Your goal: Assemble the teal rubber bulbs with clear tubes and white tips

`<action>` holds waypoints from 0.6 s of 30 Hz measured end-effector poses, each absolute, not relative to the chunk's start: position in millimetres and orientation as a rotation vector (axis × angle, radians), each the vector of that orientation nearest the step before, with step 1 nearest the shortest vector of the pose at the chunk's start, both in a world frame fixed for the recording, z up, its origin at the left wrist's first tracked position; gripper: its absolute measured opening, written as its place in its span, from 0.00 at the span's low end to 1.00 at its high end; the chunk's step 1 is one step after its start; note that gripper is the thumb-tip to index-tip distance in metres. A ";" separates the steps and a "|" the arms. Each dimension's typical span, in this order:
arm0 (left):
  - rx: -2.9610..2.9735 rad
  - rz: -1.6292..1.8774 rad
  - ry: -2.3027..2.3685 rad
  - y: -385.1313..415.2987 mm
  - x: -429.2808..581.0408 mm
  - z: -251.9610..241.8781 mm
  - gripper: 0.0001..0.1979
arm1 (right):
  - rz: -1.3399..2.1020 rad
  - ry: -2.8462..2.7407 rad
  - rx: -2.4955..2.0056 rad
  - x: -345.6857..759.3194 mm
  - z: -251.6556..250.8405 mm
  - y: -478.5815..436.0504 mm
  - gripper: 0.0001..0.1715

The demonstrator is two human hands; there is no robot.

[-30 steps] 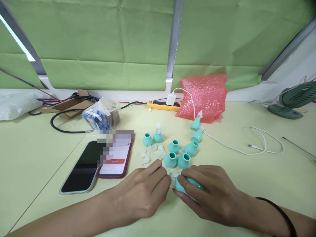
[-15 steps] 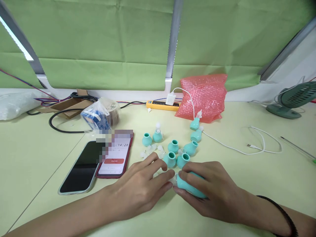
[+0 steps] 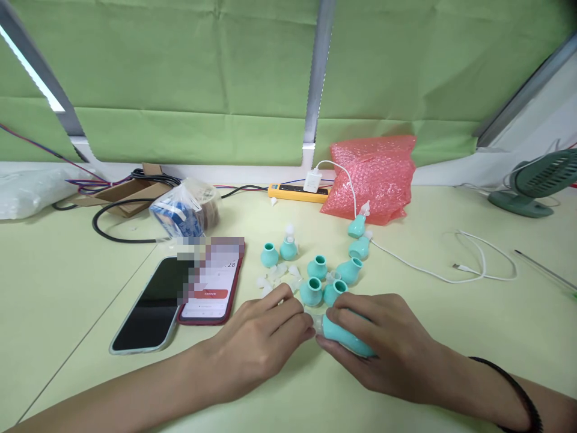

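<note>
Lying on its side, a teal squeeze bulb (image 3: 346,337) is wrapped by the fingers of my right hand (image 3: 387,343), its neck facing left. A clear plastic nozzle (image 3: 318,325) sits at that neck. The curled fingers of my left hand (image 3: 270,337) are closed on the nozzle's outer end, which they partly cover. Just beyond my hands stand several open-necked teal bulbs, among them a bulb (image 3: 311,292) and another bulb (image 3: 335,292). Small translucent plastic pieces (image 3: 274,275) lie loose beyond my left hand.
To the left lie a black-screened phone (image 3: 151,307) and a lit phone (image 3: 211,282). Two bulbs with nozzles, including a teal bulb (image 3: 359,247), rest by the pink bubble-wrap bag (image 3: 372,177). A white cable (image 3: 419,272), yellow power strip (image 3: 293,193), screwdriver (image 3: 545,269) and fan (image 3: 536,180) are farther off.
My left fingers have curled in more tightly around the end of the clear nozzle. My right hand keeps its hold on the teal bulb. The view has shifted slightly.
</note>
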State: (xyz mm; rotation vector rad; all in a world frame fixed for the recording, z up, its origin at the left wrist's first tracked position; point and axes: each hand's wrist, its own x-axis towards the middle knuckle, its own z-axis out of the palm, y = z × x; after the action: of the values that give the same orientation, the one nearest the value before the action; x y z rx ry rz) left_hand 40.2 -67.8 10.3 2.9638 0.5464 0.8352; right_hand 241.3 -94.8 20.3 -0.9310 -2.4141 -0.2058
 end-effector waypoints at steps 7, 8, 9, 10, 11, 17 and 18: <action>3.022 0.867 0.539 -67.1 42.1 4.8 0.03 | -0.119 -2.446 -1.064 240.7 22.9 -96.0 0.07; 2.999 0.880 0.532 -67.4 43.1 6.0 0.03 | -0.097 -2.451 -1.082 240.6 23.9 -96.1 0.07; 2.954 0.896 0.532 -67.7 44.3 7.7 0.03 | -0.073 -2.457 -1.097 240.6 25.0 -96.4 0.08; 2.892 0.913 0.539 -68.1 45.8 10.0 0.03 | -0.043 -2.465 -1.109 240.7 26.3 -96.8 0.08; 2.824 0.920 0.555 -68.6 47.2 12.6 0.04 | -0.008 -2.473 -1.122 241.0 27.4 -97.3 0.08; 2.521 0.879 0.756 -70.7 47.4 30.8 0.04 | 0.124 -2.589 -1.266 243.5 27.3 -100.3 0.06; 2.499 0.898 0.802 -69.9 45.6 33.8 0.03 | 0.132 -2.621 -1.290 243.4 26.5 -100.2 0.05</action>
State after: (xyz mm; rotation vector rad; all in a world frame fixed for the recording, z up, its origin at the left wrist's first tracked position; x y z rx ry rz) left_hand 45.6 -69.9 33.8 2.4985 0.8021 0.8979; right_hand 243.4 -100.2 26.5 -1.2899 -2.6207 0.1318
